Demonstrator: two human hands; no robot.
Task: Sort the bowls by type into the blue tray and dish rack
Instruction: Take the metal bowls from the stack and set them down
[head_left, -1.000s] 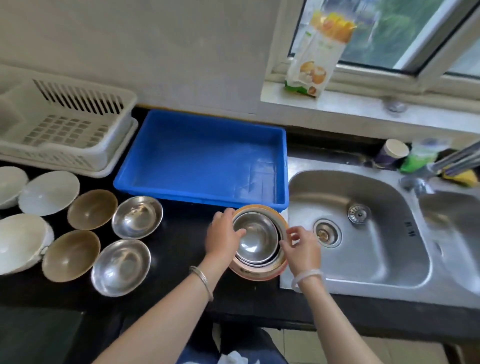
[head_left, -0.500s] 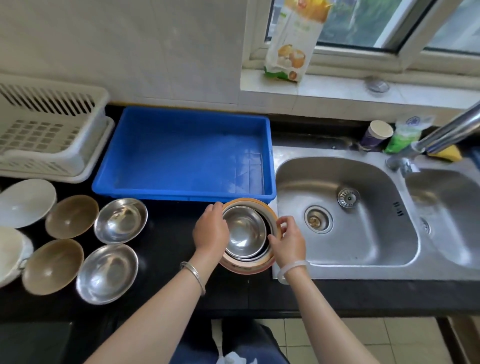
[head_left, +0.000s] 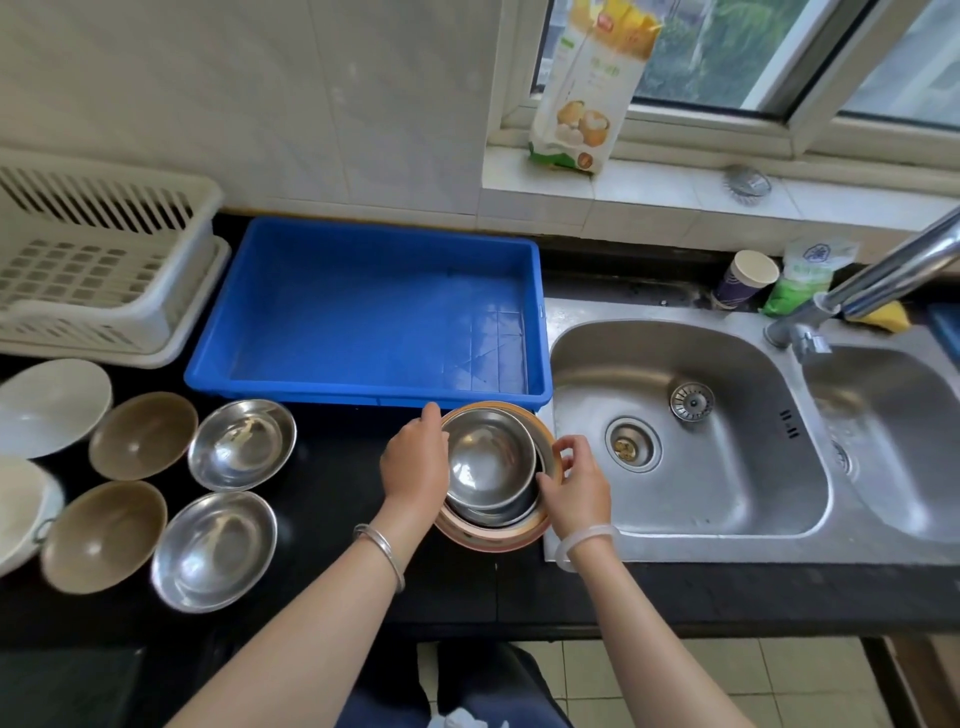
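A stack of steel bowls (head_left: 488, 462) nests in an orange-rimmed bowl (head_left: 545, 441) on the black counter, just in front of the empty blue tray (head_left: 363, 306). My left hand (head_left: 413, 465) grips the top steel bowl's left rim, and my right hand (head_left: 574, 480) holds the right rim. To the left lie two loose steel bowls (head_left: 241, 444) (head_left: 215, 551), two brown bowls (head_left: 143, 434) (head_left: 104, 535) and white bowls (head_left: 49, 405). The white dish rack (head_left: 98, 260) stands empty at the back left.
A steel double sink (head_left: 685, 431) lies right of the stack, with a tap (head_left: 872, 280) over it. A paper cup (head_left: 745, 278) and a green bag (head_left: 805, 280) stand behind the sink. A food packet (head_left: 587, 88) leans on the windowsill.
Both hands have stayed on the stack's rims, the left shifting slightly along the top bowl. The view has tilted, so everything sits lower and further left in the frame.
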